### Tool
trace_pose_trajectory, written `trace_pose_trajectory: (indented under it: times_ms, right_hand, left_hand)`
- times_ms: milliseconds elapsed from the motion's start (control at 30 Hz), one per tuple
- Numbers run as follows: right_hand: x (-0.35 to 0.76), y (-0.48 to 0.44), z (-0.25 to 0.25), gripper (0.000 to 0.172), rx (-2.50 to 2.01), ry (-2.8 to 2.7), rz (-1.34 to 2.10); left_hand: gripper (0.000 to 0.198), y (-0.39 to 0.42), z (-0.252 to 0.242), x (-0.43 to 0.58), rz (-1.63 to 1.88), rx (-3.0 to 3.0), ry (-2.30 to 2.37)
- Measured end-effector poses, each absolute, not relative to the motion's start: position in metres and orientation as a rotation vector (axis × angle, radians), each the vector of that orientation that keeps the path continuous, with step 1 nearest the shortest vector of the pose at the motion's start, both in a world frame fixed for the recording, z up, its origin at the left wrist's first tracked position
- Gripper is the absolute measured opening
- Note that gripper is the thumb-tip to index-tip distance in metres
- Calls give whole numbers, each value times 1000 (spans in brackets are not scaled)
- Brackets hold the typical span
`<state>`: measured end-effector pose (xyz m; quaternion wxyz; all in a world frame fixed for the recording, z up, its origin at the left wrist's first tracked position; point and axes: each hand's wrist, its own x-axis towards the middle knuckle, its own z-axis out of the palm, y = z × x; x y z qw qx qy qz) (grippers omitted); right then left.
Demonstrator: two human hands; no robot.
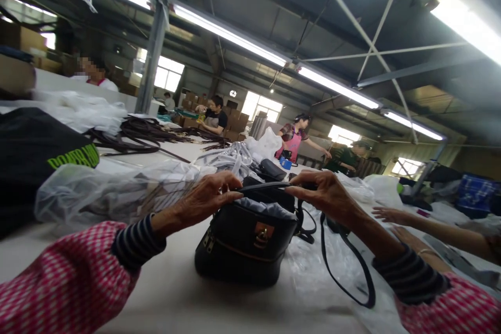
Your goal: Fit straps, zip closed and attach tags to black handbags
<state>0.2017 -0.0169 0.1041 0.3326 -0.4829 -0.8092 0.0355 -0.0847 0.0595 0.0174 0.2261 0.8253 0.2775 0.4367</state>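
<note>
A black handbag (pixel 240 253) stands on the white table, with a zipped front pocket and a gold-coloured clasp (pixel 264 235). Pale grey crumpled material (pixel 266 205) shows in its top opening. Above that opening, a narrow black strap (pixel 266 186) stretches between my two hands. My left hand (pixel 207 193) pinches its left end between thumb and fingers. On the other side, my right hand (pixel 326 190) is closed on the strap in a similar pinch. More black strap (pixel 368 276) loops down beside the bag on the right, below my right hand.
Clear plastic wrapping (pixel 129 188) lies left of the bag, near a black cloth item (pixel 35 162) with green lettering. Dark straps (pixel 144 133) are piled behind. Another person's hand (pixel 395 215) reaches in from the right. Several people stand farther back.
</note>
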Motion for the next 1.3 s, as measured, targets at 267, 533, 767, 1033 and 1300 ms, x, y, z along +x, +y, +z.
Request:
trace_pose_trajectory:
  times_ms: [267, 533, 767, 1033, 1300]
  right_hand:
    - [198, -15, 101, 30, -1237, -2041, 155]
    - [211, -18, 98, 25, -1271, -2126, 197]
    - [235, -5, 74, 30, -1232, -2163, 579]
    - [253, -9, 60, 40, -1095, -2114, 709]
    - [256, -13, 70, 34, -1015, -2153, 716]
  left_hand:
    - [37, 48, 2, -109, 1044, 2089, 778]
    - [37, 50, -14, -109, 1139, 1925, 790]
    - [45, 54, -13, -111, 1080, 1949, 917]
    - [51, 50, -6, -113, 1035, 1977, 1038]
    - [49, 52, 21, -115, 883, 2046, 1082]
